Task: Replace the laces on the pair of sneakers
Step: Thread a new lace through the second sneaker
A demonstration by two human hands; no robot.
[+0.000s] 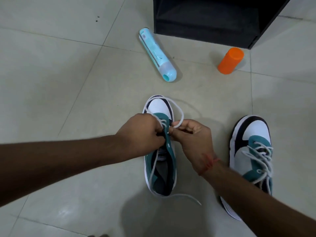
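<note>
Looking down at the tiled floor (68,86), I take the middle sneaker (159,151) as my landmark: it stands toe away from me, teal round the eyelets, white at the toe, its mouth gaping. My left hand (142,134) sits over its left eyelet row, fingers (158,136) curled tight and pinching at the tongue edge, though what exactly they grip is hidden. My right hand (193,139) is at the right eyelet row, thumb and forefinger nipping the white lace (179,113), which loops out over the toe and back; another stretch of it runs down through the shoe and trails onto the floor behind the heel. A red thread band (207,164) circles my right wrist. Right of this sneaker, well apart, stands its mate (253,151), loosely laced in pale grey. Beyond the toe lies a light blue spray bottle (157,54) on its side, farther right an orange cap (230,60), and behind both a black box (213,19).
</note>
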